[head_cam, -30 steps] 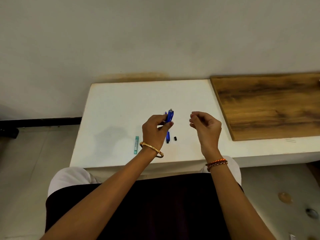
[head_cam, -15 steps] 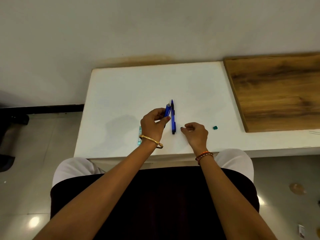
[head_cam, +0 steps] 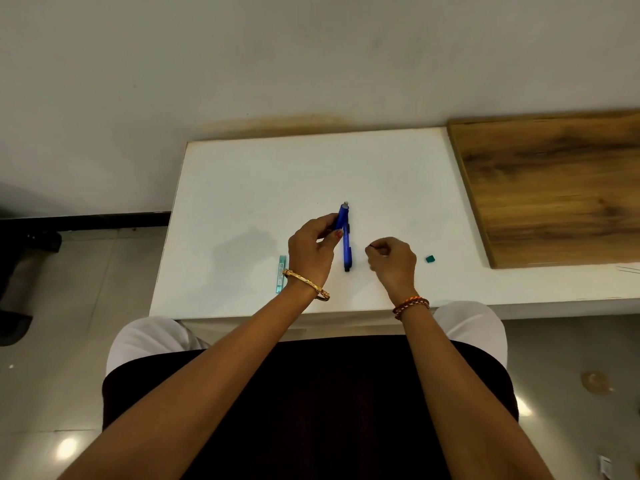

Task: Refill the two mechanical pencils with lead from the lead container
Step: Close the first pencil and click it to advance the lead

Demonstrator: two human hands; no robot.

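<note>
The left hand (head_cam: 313,245) holds a blue pencil (head_cam: 342,216) up off the white tabletop (head_cam: 249,188). Its fingers and thumb curl round the lower part of the pencil, and the pencil's grey top end points up and away from the person. A second blue pencil (head_cam: 347,252) lies flat on the tabletop just to the right of that hand, between the two hands, with its dark tip toward the person. The right hand (head_cam: 393,259) hovers low over the tabletop, just right of the lying pencil. Its fingers are curled in and pinch something tiny and dark, maybe a small cap or a lead, but it is too small to tell. The lead box (head_cam: 281,273), thin and see-through teal, lies on the tabletop just left of the left wrist, near the gold bangle (head_cam: 306,284). A small green lid (head_cam: 430,259) sits on the tabletop to the right of the right hand, apart from it. A brown wooden board (head_cam: 554,188) lies at the far right.
</note>
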